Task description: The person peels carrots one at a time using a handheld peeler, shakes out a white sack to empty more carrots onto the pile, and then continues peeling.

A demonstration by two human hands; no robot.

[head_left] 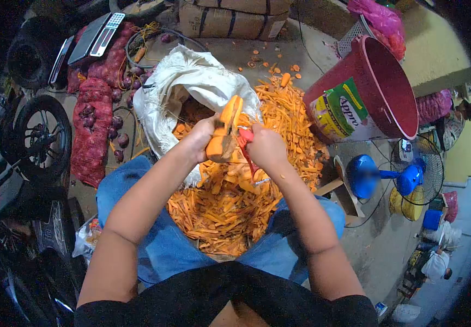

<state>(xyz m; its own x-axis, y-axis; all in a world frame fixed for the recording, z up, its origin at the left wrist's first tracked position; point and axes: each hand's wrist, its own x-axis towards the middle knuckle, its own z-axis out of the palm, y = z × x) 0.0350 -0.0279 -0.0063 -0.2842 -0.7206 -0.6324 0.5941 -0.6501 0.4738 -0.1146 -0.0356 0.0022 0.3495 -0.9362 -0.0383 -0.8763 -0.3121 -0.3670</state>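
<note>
My left hand is closed around a thick orange carrot, which points up and away from me and has a brown patch on its lower part. In my right hand is a red-handled peeler, close against the carrot's right side; whether its blade touches cannot be made out. Beneath both hands, between my knees, lies a heap of carrot peelings. A white woven sack gapes just beyond my left hand, with some orange pieces inside its mouth.
A dark red bucket leans at the right beside more peelings. Red net bags of onions and a scale are at the left. A blue fan stands at the right, a motorbike wheel at far left.
</note>
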